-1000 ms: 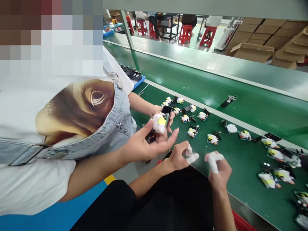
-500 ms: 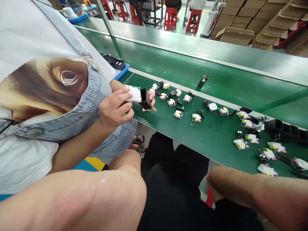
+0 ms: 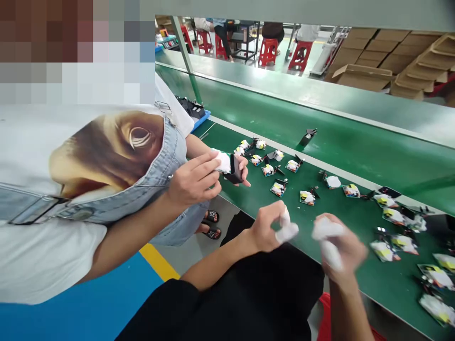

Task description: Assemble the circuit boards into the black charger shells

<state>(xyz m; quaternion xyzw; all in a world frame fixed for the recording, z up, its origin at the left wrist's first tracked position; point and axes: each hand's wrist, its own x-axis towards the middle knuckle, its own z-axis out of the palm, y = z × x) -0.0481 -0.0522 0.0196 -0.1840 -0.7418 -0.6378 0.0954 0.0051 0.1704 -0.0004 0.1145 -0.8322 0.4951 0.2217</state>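
My left hand (image 3: pixel 268 226) is above my lap at the bench's near edge, white coverings on its thumb and forefinger. Those two fingers are curved apart with nothing between them. My right hand (image 3: pixel 344 244) hovers at the same edge, blurred, with white coverings on its thumb and forefinger, which stand apart and hold nothing I can see. Nearest to my hands on the bench lies a circuit board with white padding and yellow tape (image 3: pixel 307 197). At left a co-worker's hand (image 3: pixel 197 177) holds a white-padded board (image 3: pixel 223 162) partly inside a black case (image 3: pixel 234 171).
Several similar boards (image 3: pixel 386 250) with black parts lie across the green bench (image 3: pixel 337 218). A black case (image 3: pixel 308 136) stands near the back panel. Black housings (image 3: pixel 441 226) are at right, and a blue tray (image 3: pixel 202 120) at far left. The co-worker stands close on my left.
Both my hands have come up from below into view over my lap. My view has shifted, and the co-worker's board appears deeper in the black case.
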